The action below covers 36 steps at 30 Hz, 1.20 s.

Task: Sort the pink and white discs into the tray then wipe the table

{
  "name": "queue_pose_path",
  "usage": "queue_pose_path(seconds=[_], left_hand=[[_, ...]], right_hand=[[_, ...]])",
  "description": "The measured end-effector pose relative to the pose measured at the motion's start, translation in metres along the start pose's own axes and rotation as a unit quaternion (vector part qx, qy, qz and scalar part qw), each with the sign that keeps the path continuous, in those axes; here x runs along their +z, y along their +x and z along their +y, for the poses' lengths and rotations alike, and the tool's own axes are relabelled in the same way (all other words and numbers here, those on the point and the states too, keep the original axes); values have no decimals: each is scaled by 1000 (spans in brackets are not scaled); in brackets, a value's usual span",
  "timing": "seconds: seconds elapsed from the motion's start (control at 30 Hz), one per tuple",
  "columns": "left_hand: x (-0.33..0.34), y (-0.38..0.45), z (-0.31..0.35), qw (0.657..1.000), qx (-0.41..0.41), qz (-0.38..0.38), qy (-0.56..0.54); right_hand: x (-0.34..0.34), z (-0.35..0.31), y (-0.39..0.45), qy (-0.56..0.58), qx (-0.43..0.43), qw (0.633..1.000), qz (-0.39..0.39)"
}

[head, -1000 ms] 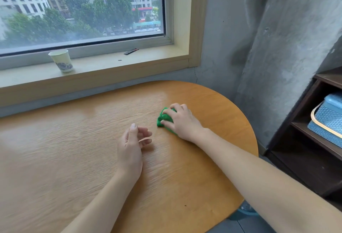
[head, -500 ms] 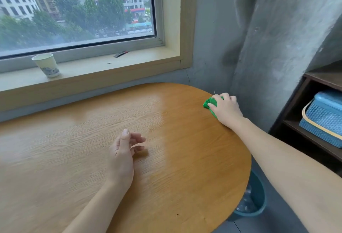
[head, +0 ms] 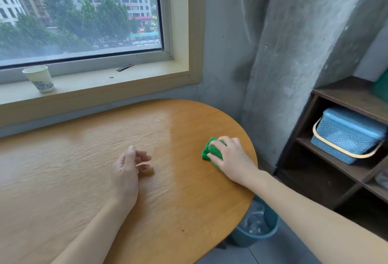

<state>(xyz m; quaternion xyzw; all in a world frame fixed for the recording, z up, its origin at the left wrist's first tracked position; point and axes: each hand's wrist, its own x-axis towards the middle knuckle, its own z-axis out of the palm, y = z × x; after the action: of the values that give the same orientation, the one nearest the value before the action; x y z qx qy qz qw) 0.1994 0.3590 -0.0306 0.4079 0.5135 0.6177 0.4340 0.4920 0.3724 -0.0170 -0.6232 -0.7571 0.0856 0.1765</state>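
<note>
on the far left, a paper cup (head: 38, 78) stands on the window sill (head: 100, 87), off the table (head: 63, 169) and well out of the cloth's reach, so it looks safe. the left hand (head: 128, 171) rests on its edge near the middle of the table, fingers loosely curled and holding nothing; if the wipe comes back that way it sits right in the path and would leave an unwiped patch under it. further right, the right hand (head: 228, 158) presses a bunched green cloth (head: 211, 151) to the wood, fingers curled over it, close to the table's rounded right edge. a stroke carried too far could push the cloth off that edge, perhaps into the blue bin (head: 255, 236) below. no discs or tray show here, so the sorting cannot be checked. the blue basket (head: 346, 135) sits on the shelf (head: 344, 93) at right.
</note>
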Motion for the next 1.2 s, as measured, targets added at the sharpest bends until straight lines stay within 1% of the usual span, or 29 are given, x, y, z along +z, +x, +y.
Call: queue_pose_path(seconds=[0.07, 0.23, 0.37, 0.5, 0.57, 0.63, 0.73, 0.87, 0.97, 1.03, 1.13, 1.2], left_hand=[[1, 0, 1, 1000, -4, 7, -4], [5, 1, 2, 998, -6, 55, -28], [6, 0, 4, 996, -13, 76, -35], [5, 0, 3, 997, -5, 74, -22], [4, 0, 2, 997, -7, 70, -24], [4, 1, 1, 998, -8, 62, -20], [2, 0, 1, 999, -15, 48, -10], [-1, -4, 1, 999, -11, 42, 3], [-4, -9, 4, 999, -13, 33, 23], [-6, -15, 6, 998, -8, 22, 50], [-10, -25, 13, 994, 25, -5, 103], [-15, -31, 20, 979, 74, -37, 185]], right_hand=[[8, -24, -13, 6, -14, 1000, -3], [27, -79, -18, 20, -38, 999, -9], [43, -116, -31, 16, -108, 994, -12], [51, -123, -56, 15, -210, 977, -25], [45, -112, -63, 13, -223, 974, -30], [32, -95, -63, 10, -191, 981, -35], [11, -54, -52, -1, -90, 995, -32], [-5, 3, -37, -50, 13, 998, 22], [-9, 20, -29, -55, 73, 994, 53], [-10, 18, -22, -55, 97, 992, 56], [-10, 6, -9, -54, 98, 993, 36], [-11, -5, -4, -31, 85, 996, 15]])
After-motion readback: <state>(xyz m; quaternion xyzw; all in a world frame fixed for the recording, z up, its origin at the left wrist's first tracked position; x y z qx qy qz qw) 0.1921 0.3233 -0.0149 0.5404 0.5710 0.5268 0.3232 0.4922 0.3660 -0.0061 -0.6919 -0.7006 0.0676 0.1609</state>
